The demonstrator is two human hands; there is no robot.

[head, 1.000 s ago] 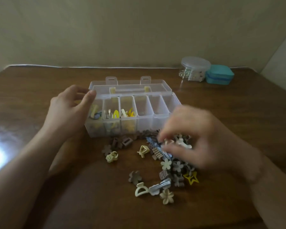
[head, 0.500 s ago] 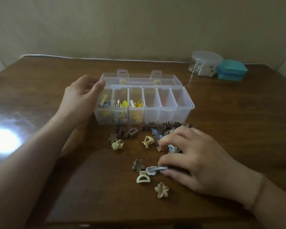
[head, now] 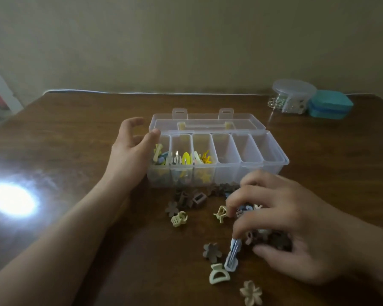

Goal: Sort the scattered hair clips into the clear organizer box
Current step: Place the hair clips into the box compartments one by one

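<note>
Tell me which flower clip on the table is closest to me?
The pale cream flower clip, at the table's near edge below the right hand. The two brown flower clips lie farther back, toward the clear organizer box.

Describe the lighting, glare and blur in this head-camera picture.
Head view: dim, warm light overall; a blown-out white glare patch sits on the table at the left; the right hand is slightly motion-blurred over the hair clips; the left hand by the clear organizer box is sharper; the wide lens bends the table's far edge.
</note>
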